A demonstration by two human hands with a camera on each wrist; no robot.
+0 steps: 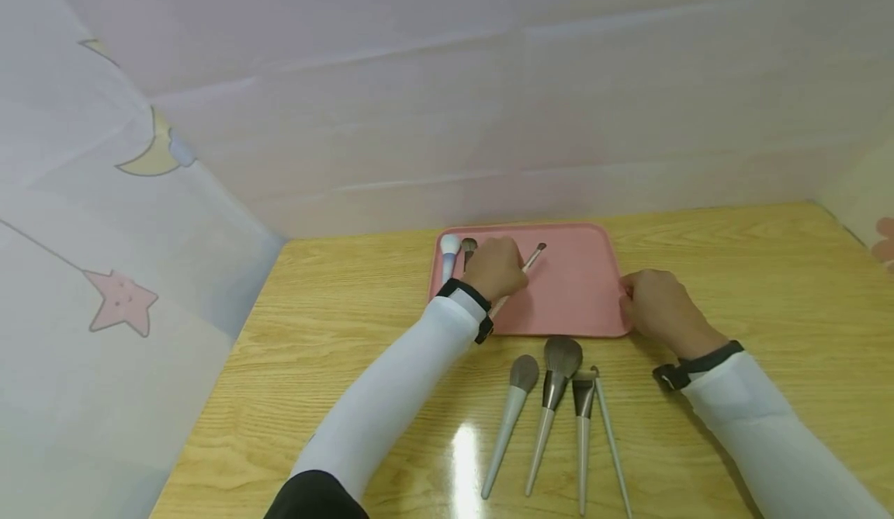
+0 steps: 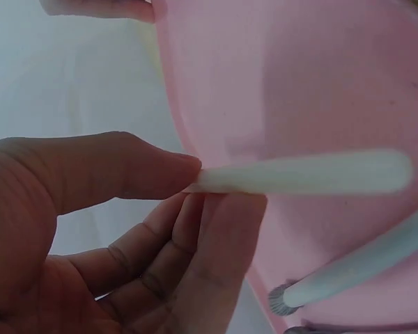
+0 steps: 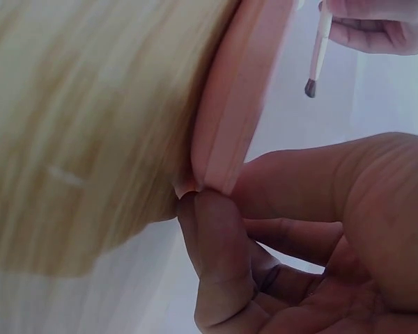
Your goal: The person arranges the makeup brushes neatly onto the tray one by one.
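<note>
While your left hand (image 1: 497, 266) is pinching a thin pale-handled makeup brush (image 1: 525, 264) over the flat pink plastic tray (image 1: 573, 294), your right hand (image 1: 656, 306) is pinching the tray's right rim on the wooden counter (image 1: 768, 286).

One pink tray (image 1: 580, 302) at 12 o'clock — three brushes (image 1: 450, 254) on it; four brushes (image 1: 552, 395) at 6 o'clock — on the table (image 1: 768, 286).

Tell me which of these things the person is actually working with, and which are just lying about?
In use:
- thin brush, pinched by the left hand over the tray
- pink tray, its right edge gripped by the right hand

Lying about:
- two brushes resting at the tray's left end
- four grey brushes in a row on the wooden table
</note>
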